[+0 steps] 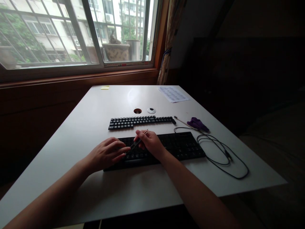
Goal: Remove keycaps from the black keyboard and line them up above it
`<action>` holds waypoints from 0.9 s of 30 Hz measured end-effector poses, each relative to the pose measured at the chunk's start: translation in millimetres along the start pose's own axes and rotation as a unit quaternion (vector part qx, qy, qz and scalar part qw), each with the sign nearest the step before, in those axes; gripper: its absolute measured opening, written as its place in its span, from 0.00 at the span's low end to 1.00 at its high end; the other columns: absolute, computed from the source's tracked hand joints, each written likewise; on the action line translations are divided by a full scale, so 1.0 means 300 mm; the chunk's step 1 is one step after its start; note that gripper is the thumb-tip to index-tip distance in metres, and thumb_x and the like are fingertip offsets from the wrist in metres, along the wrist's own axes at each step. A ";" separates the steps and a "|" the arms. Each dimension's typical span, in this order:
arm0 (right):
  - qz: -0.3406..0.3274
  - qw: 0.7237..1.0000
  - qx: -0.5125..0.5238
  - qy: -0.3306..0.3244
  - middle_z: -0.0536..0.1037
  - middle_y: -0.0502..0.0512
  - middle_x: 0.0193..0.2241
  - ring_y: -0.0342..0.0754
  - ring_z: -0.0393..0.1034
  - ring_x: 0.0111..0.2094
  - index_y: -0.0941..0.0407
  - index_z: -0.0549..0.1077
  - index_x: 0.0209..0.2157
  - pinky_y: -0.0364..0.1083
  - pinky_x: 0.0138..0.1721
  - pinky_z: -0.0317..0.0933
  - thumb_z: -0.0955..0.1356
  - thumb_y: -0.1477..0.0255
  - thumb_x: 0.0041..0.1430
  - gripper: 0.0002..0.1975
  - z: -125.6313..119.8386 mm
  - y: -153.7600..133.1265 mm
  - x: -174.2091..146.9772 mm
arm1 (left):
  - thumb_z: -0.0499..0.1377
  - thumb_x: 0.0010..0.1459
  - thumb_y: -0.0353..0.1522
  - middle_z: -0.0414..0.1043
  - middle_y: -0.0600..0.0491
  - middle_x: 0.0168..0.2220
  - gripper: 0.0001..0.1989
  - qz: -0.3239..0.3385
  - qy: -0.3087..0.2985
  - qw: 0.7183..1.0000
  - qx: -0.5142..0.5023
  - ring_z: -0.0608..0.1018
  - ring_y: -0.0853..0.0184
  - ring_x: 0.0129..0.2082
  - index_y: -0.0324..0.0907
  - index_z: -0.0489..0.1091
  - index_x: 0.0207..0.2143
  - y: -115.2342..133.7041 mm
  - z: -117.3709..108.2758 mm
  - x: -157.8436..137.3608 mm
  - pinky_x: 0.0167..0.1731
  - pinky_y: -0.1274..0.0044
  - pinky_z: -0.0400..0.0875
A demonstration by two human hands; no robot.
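Note:
A black keyboard point(166, 144) lies on the white table, partly bare of its keycaps; a row of keys still shows along its front edge. My right hand point(150, 143) is closed around a keycap puller point(136, 143) with a dark handle and thin wires, held tilted over the keyboard's left half. The puller's lower end points toward my left fingertips. My left hand point(108, 154) rests over the keyboard's left end, fingers stretched out and holding nothing visible. Whether its fingertips touch the puller or a key is hard to make out. Behind the keyboard, removed keycaps point(143, 120) stand in rows.
A black cable point(214, 162) lies coiled at the right, beside a purple cloth point(197, 123) and a thin brush point(182, 121). Farther back are a table hole point(137, 111), its white cover point(151, 110), printed papers point(173, 94) and yellow sticky notes point(105, 87).

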State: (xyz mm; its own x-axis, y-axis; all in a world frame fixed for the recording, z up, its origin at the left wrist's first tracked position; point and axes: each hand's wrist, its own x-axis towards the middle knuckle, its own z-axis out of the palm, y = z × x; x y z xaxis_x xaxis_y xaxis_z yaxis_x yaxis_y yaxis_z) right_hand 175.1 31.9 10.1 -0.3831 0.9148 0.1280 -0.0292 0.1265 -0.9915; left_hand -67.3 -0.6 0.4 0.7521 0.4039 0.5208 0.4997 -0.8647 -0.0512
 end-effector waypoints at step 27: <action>0.048 0.993 0.084 -0.069 0.77 0.51 0.21 0.39 0.67 0.17 0.58 0.76 0.33 0.39 0.19 0.59 0.68 0.53 0.58 0.20 0.029 0.020 -0.004 | 0.63 0.55 0.23 0.74 0.45 0.45 0.11 -0.034 0.119 0.989 -0.076 0.77 0.64 0.39 0.41 0.68 0.40 -0.016 0.024 -0.036 0.36 0.72 0.76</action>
State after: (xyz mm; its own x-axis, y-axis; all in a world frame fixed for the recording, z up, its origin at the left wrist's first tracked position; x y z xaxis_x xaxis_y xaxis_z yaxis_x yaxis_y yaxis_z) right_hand 167.4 28.1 3.8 -0.5145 0.8565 0.0406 -0.1361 -0.0348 -0.9901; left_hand -74.8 1.2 -11.1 0.5881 0.3959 0.7052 0.4607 -0.8807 0.1102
